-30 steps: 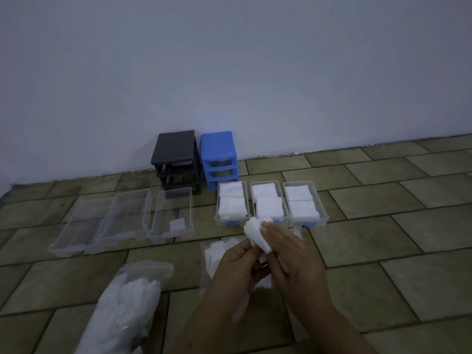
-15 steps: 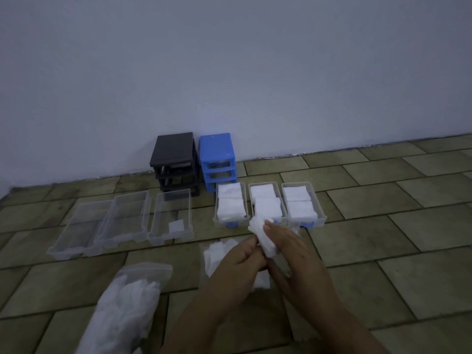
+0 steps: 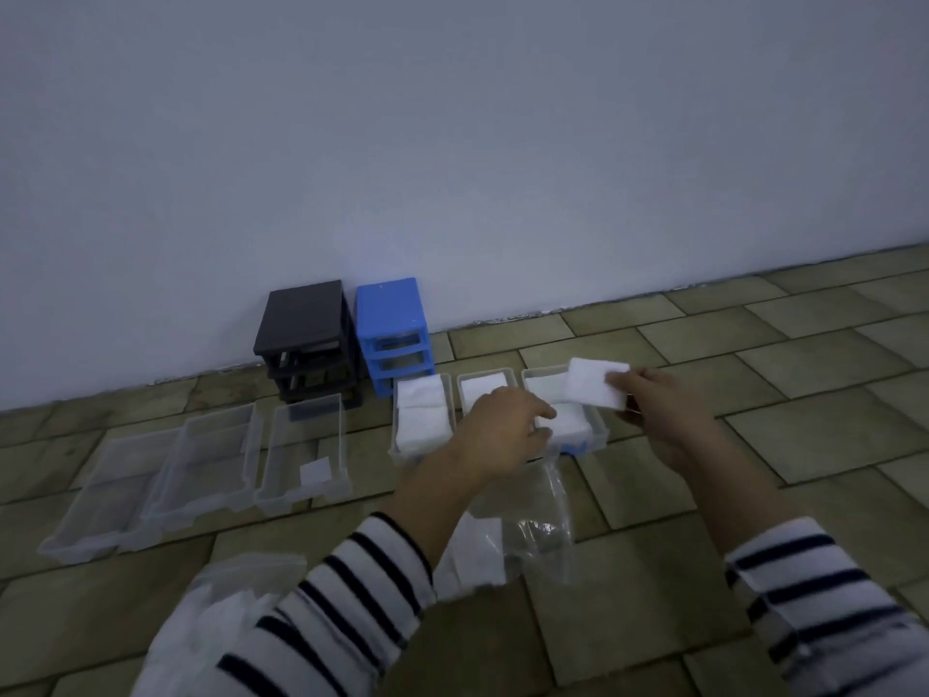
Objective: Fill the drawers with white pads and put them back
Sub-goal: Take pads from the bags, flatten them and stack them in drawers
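Note:
Three clear drawers lie in a row with white pads in them: the left drawer [image 3: 421, 420], the middle drawer [image 3: 483, 386] and the right drawer [image 3: 598, 437]. My right hand [image 3: 661, 407] pinches a white pad [image 3: 595, 382] in the air above the right drawer's far end. My left hand [image 3: 505, 427] reaches across the middle drawer. Its thumb and fingers pinch the edge of a pad [image 3: 568, 420] lying in the near end of the right drawer. The empty black cabinet [image 3: 306, 339] and blue cabinet [image 3: 394, 334] stand against the wall behind.
Three clear drawers lie left of the filled ones [image 3: 115, 495], [image 3: 211, 455], [image 3: 306, 445]; the nearest one to the middle holds one small pad [image 3: 315, 472]. An open plastic bag of pads [image 3: 482, 550] lies under my arms, and another bag [image 3: 226, 611] at lower left. Tiled floor stretches right.
Both hands held one bunch of pads close to me. They have since parted and reached forward: the right lifted a pad over the right drawer, the left went down to that drawer.

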